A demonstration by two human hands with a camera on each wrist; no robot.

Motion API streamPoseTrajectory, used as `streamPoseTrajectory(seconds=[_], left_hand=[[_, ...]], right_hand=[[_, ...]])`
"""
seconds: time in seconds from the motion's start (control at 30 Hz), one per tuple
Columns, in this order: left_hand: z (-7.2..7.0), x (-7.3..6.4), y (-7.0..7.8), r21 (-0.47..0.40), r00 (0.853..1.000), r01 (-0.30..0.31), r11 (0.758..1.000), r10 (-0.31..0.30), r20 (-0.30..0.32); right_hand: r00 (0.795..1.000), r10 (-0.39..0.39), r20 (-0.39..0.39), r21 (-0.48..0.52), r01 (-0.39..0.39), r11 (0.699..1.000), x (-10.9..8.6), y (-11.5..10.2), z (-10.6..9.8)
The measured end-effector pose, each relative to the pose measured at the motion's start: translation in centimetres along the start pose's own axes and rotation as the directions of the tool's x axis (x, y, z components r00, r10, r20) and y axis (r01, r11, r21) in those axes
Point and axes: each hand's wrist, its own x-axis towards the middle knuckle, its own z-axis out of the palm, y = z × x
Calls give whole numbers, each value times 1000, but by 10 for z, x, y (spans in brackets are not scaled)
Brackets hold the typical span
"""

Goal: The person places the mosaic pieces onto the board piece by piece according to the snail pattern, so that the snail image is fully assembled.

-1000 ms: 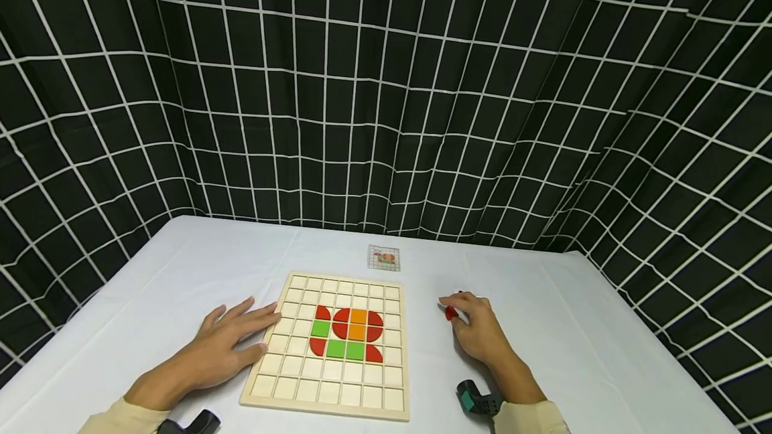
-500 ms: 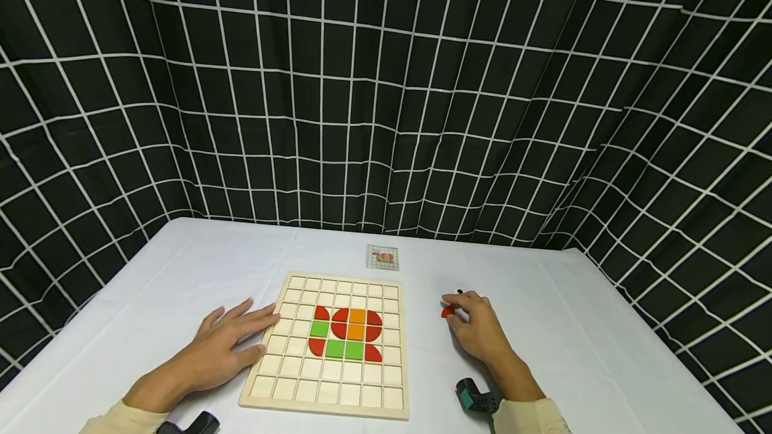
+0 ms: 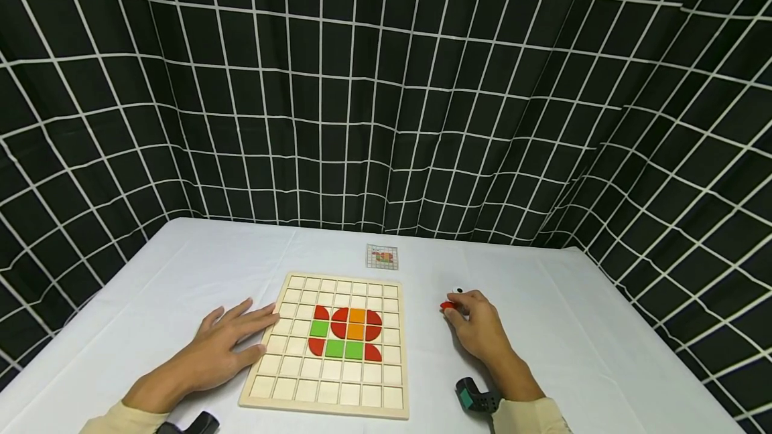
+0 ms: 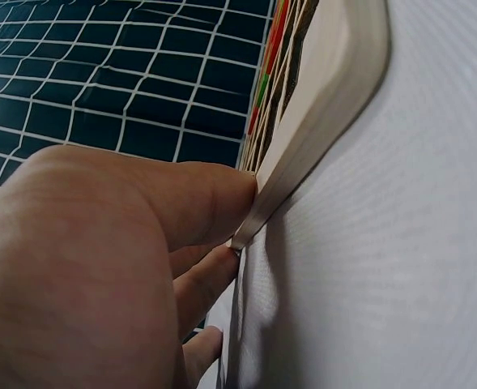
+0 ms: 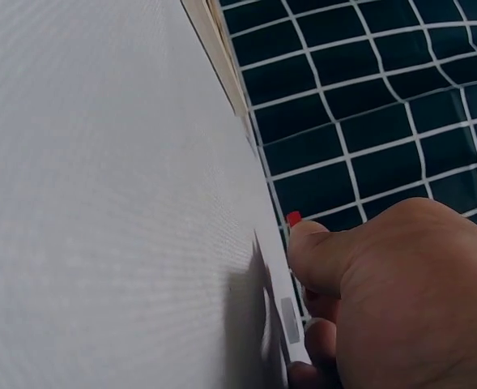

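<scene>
My left hand (image 3: 226, 347) lies with fingers spread and fairly straight, its fingertips and thumb touching the left edge of a wooden grid board (image 3: 319, 394). In the left wrist view, the thumb (image 4: 210, 203) meets the board's side (image 4: 319, 121). On the board, red quarter-round tiles (image 3: 374, 317), green square tiles (image 3: 335, 349) and orange square tiles (image 3: 357, 316) form a figure. To the right of the board, my right hand (image 3: 479, 328) pinches a red tile (image 3: 447, 305) between thumb and fingers. Only the red tip (image 5: 294, 218) shows past the thumb in the right wrist view.
A small black-and-white piece (image 3: 459, 291) lies just beyond the right fingers. Behind the board is a small card (image 3: 382, 257) printed with a gridded coloured picture. White cloth (image 3: 573, 347) covers the table, and a dark curtain with white grid lines (image 3: 338, 86) surrounds it.
The red tile has turned in my right fingers and now points left, slightly higher. More of the black-and-white piece shows beyond them. My left hand and the board stay put.
</scene>
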Motion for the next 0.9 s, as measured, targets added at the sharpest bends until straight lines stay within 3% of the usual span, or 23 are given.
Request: streamPoseTrajectory(seconds=[0.23,0.57,0.7,0.8,0.9], left_hand=[[0,-1,0,5,1000,-13,1000,14,-9],[-1,0,-2,-9,1000,-21,1000,21,4],[-1,-1,-1,-12,1000,-1,1000,1,5],[0,-1,-1,-10,1000,-1,1000,1,0],[0,-1,-1,-6,1000,-7,1000,7,-3]], right_hand=[[1000,4,3,-1,-4,1000,0,-4,0],[998,-58,-30,6,59,998,0,-7,2],[985,-155,-80,29,158,987,1,-16,3],[963,-243,-112,37,249,968,5,-26,3],[951,-283,-128,44,291,956,7,-39,3]])
